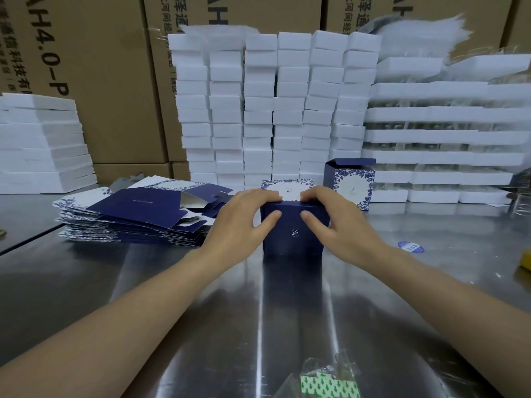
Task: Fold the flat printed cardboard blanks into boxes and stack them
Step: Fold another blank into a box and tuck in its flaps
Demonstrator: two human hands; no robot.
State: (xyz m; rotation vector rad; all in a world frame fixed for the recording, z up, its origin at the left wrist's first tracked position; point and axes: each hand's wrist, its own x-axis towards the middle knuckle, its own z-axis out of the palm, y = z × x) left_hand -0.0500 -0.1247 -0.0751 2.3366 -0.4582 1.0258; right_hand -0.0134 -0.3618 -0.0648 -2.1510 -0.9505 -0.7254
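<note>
A dark blue box with a small white emblem stands on the steel table at the centre. My left hand grips its upper left edge, thumb on the front face and fingers over the top. My right hand grips the upper right edge the same way. A floral white-and-blue panel of this box shows behind my fingers. One folded box with its lid flap up stands just behind to the right. To the left lies a stack of flat blanks.
Tall columns of white foam trays line the back, with wider trays at right and more at left before brown cartons. A blue round sticker, a yellow object and crumpled plastic wrap lie on the table.
</note>
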